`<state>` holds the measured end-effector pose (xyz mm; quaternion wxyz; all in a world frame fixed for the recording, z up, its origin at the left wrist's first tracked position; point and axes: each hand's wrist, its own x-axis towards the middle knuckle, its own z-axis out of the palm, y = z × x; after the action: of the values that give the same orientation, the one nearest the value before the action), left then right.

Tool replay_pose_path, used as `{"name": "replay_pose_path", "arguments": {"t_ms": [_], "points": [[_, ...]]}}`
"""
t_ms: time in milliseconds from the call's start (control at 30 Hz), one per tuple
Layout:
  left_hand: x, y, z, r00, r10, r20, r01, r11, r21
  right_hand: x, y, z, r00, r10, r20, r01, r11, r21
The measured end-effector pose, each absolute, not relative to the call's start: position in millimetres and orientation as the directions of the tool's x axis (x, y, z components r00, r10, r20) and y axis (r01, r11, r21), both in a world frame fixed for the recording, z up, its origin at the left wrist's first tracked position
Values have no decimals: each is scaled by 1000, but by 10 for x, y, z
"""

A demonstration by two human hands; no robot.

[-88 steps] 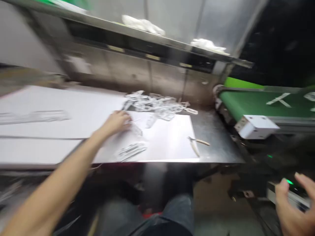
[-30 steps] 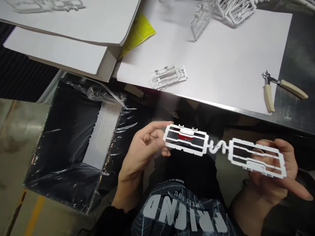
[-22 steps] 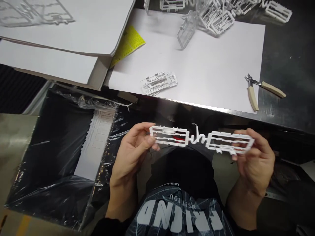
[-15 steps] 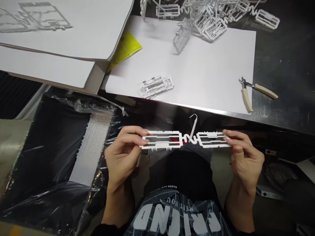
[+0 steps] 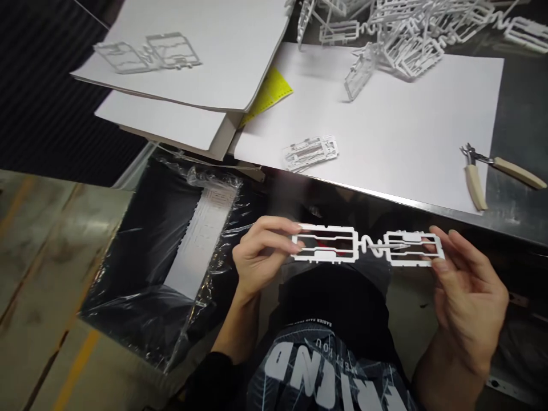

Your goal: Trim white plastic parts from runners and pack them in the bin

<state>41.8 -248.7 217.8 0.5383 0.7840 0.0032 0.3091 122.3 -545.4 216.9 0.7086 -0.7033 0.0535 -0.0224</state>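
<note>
A white moulded plastic part, two slotted rectangular frames joined by a wavy runner (image 5: 371, 246), is held level in front of my body. My left hand (image 5: 263, 257) pinches the outer end of its left frame (image 5: 327, 255). At the other end, my right hand (image 5: 468, 291) has its thumb on the lower corner of the right frame (image 5: 411, 235), with fingers behind the edge. A thin sprue stem lies across the right frame. Beyond, on the white sheet (image 5: 428, 125), rests a small stack of loose white frames (image 5: 311, 153).
Side cutters (image 5: 479, 171) with cream handles lie at the sheet's right edge. A heap of joined white frames (image 5: 411, 34) is at the back. Another pair (image 5: 173, 50) lies on stacked boards at left, near a yellow paper (image 5: 272, 91). Below stands a plastic-lined box (image 5: 128, 268).
The view has swung left, so the scene sits further right. The part has turned, and its stem now points across the right frame instead of upward. My right hand's fingers have shifted their hold.
</note>
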Motion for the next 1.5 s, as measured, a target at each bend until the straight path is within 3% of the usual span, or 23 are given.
{"name": "replay_pose_path", "arguments": {"t_ms": [267, 367, 433, 500, 567, 633, 700, 800, 900, 1000, 1067, 1167, 1267, 1333, 1400, 1500], "points": [[432, -2528, 2199, 836, 339, 431, -342, -292, 893, 1258, -5498, 2204, 940, 21, -341, -340, -24, -940], [438, -2522, 2199, 898, 363, 247, -262, -6, 965, 1306, -5552, 2196, 955, -18, -295, -296, -48, -954], [458, -2500, 2196, 978, 205, -25, -44, 321, 946, 1383, -5615, 2202, 986, -20, -163, -165, -120, -979], [492, -2468, 2190, 965, -131, -226, 261, 471, 843, 1494, -5686, 2234, 998, 58, -23, -11, -186, -982], [536, -2443, 2177, 857, -411, -311, 468, 370, 803, 1610, -5741, 2295, 975, 201, 90, 128, -185, -974], [582, -2442, 2162, 796, -504, -337, 475, 173, 863, 1696, -5763, 2367, 924, 343, 166, 226, -143, -964], [619, -2472, 2155, 821, -478, -312, 360, 11, 933, 1741, -5755, 2428, 880, 422, 218, 287, -108, -952], [643, -2555, 2181, 847, -439, -299, 294, -82, 952, 1817, -5747, 2477, 865, 445, 231, 315, -123, -941], [659, -2644, 2262, 911, -273, -308, 269, -170, 948, 2094, -5847, 2485, 886, 386, 256, 387, -314, -867], [728, -2707, 2373, 995, 67, -76, 94, -331, 939, 2591, -6054, 2470, 955, 203, 218, 297, -667, -683], [815, -2727, 2439, 976, 186, 111, -20, -431, 902, 2900, -6173, 2469, 983, 169, 75, 181, -796, -578], [972, -2723, 2503, 932, 207, 297, -139, -553, 822, 3084, -6196, 2524, 977, 213, -17, 187, -891, -413], [1105, -2686, 2531, 902, 180, 393, -200, -632, 749, 2865, -6028, 2635, 966, 234, 114, 258, -919, -298], [1169, -2655, 2542, 883, 161, 442, -238, -658, 715, 2587, -5860, 2717, 940, 327, 98, 340, -877, -341], [1217, -2630, 2555, 864, 141, 483, -275, -671, 689, 2311, -5677, 2797, 893, 450, -18, 386, -786, -483], [1268, -2610, 2584, 839, 102, 534, -328, -687, 648, 2046, -5422, 2903, 832, 538, -136, 319, -664, -676]]}}
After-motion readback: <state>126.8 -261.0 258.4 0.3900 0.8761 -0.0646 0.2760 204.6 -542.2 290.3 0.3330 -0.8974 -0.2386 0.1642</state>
